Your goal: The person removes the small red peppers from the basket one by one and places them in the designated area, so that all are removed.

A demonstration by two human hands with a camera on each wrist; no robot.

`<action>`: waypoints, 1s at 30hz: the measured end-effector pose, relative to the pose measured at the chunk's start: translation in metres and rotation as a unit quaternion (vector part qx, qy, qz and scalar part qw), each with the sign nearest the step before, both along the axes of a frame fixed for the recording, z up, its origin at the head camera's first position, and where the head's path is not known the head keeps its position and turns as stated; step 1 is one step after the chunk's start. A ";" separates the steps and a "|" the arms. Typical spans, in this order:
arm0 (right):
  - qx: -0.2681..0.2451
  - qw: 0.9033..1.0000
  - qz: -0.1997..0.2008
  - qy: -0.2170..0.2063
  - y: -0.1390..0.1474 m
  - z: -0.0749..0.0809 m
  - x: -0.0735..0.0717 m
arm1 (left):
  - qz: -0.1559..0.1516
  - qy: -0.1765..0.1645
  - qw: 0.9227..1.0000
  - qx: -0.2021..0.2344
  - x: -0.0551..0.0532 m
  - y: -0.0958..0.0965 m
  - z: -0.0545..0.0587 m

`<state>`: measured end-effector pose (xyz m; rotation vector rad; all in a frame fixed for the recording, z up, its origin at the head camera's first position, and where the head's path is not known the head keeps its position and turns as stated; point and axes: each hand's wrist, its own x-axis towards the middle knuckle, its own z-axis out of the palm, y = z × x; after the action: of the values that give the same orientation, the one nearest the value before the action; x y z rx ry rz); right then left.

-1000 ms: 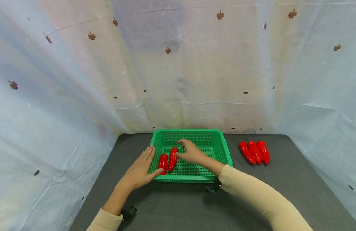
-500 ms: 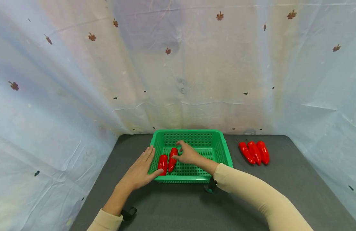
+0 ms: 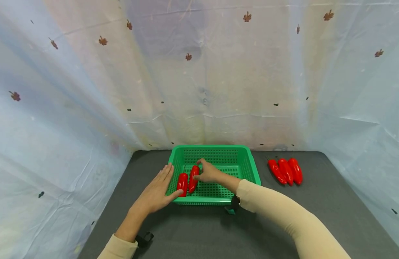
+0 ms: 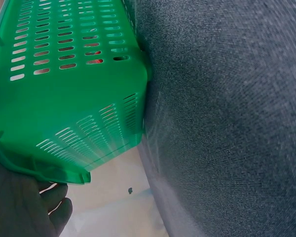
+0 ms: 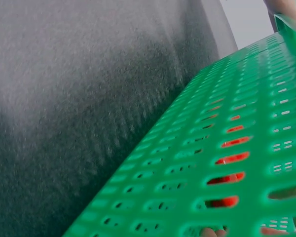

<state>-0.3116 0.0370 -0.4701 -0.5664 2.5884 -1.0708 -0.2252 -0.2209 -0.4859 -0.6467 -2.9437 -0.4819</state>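
In the head view, a green plastic basket (image 3: 215, 200) holds two red chili peppers at its left side. My left hand (image 3: 157, 190) rests along the basket's left rim, fingers straight and thumb over the front corner by the left pepper (image 3: 182, 184). In the left wrist view, fingers of the left hand (image 4: 49, 205) touch the rim. My right hand (image 3: 209, 173) reaches inside the basket, fingers bent and spread from the thumb. Its thumb overlaps the second pepper (image 3: 193, 182), which lies on the basket floor. Through the slots, the right wrist view shows a red pepper (image 5: 232, 159).
Three more red peppers (image 3: 285, 171) lie side by side on the dark grey table (image 3: 193, 230), right of the basket. A pale plastic sheet (image 3: 231, 90) hangs behind and at both sides of the table. Black wrist straps show at both arms.
My right hand has moved slightly left, bringing its thumb over the second pepper. The left hand, basket and peppers have stayed in place.
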 end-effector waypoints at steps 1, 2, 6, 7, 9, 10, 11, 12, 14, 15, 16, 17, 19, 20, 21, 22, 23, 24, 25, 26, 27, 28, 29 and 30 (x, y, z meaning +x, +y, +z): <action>0.000 1.000 -0.001 -0.007 0.000 0.001 0.000 | 0.000 0.000 1.000 -0.001 0.000 0.000 0.000; 0.000 1.000 -0.003 -0.014 -0.001 0.001 -0.001 | 0.000 -0.001 1.000 -0.001 0.000 0.000 0.000; -0.015 0.998 -0.011 -0.064 -0.002 0.002 -0.002 | -0.002 -0.001 1.000 -0.001 0.000 0.000 0.000; -0.018 0.997 -0.014 -0.074 -0.002 0.002 -0.003 | -0.002 0.000 1.000 -0.001 0.000 0.001 0.000; -0.023 0.996 -0.022 -0.089 -0.003 0.002 -0.003 | -0.004 0.002 1.000 0.000 0.000 0.001 0.000; -0.023 0.995 -0.026 -0.091 -0.004 0.001 -0.003 | -0.004 0.002 1.000 0.000 0.000 0.002 0.000; -0.024 0.995 -0.029 -0.091 -0.004 0.001 -0.003 | -0.005 0.004 1.000 0.001 0.000 0.002 0.000; -0.027 0.995 -0.031 -0.092 -0.005 0.000 -0.004 | -0.006 0.003 1.000 0.002 0.000 0.002 0.001; -0.033 0.995 -0.035 -0.091 -0.006 -0.001 -0.003 | -0.007 0.003 1.000 0.005 0.001 0.002 0.001; -0.037 0.995 -0.037 -0.089 -0.007 -0.001 -0.003 | -0.007 0.002 1.000 0.005 0.001 0.002 0.002; -0.040 0.995 -0.036 -0.086 -0.007 -0.001 -0.003 | -0.006 0.001 1.000 0.004 0.001 0.002 0.002; -0.041 0.995 -0.036 -0.083 -0.008 -0.002 -0.003 | -0.006 -0.001 1.000 0.005 0.001 0.002 0.002; -0.040 0.996 -0.035 -0.078 -0.009 -0.002 -0.003 | -0.003 -0.002 1.000 0.003 0.001 0.002 0.003; -0.038 0.996 -0.034 -0.075 -0.009 -0.002 -0.003 | -0.003 -0.002 1.000 0.003 0.001 0.002 0.003; -0.038 0.996 -0.034 -0.075 -0.010 -0.002 -0.003 | -0.001 -0.003 1.000 0.001 0.001 0.001 0.003; -0.038 0.996 -0.032 -0.077 -0.010 -0.001 -0.003 | 0.000 -0.002 1.000 0.001 0.001 0.001 0.003; -0.038 0.996 -0.030 -0.079 -0.010 -0.001 -0.003 | 0.000 -0.002 1.000 0.000 0.001 0.001 0.003; -0.039 0.995 -0.028 -0.083 -0.010 -0.001 -0.003 | 0.000 -0.001 1.000 -0.001 0.000 0.001 0.003; -0.041 0.995 -0.026 -0.088 -0.010 -0.001 -0.003 | 0.000 0.000 1.000 -0.001 0.000 0.001 0.003; -0.044 0.994 -0.024 -0.094 -0.010 -0.001 -0.003 | 0.000 -0.001 1.000 -0.001 0.000 0.001 0.004; -0.050 0.993 -0.020 -0.102 -0.009 -0.001 -0.003 | 0.000 -0.001 1.000 -0.002 0.000 0.001 0.003; -0.054 0.993 -0.017 -0.106 -0.010 -0.002 -0.003 | -0.001 -0.001 1.000 -0.002 0.001 0.000 0.003; -0.059 0.992 -0.015 -0.112 -0.010 -0.002 -0.003 | -0.001 -0.001 1.000 -0.003 0.001 0.000 0.003; -0.063 0.991 -0.013 -0.117 -0.010 -0.003 -0.002 | -0.002 0.000 1.000 -0.003 0.001 0.000 0.002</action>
<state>-0.3139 0.0272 -0.4726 -0.4088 2.3443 -1.2372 -0.2243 -0.2207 -0.4834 -0.6525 -2.9451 -0.4743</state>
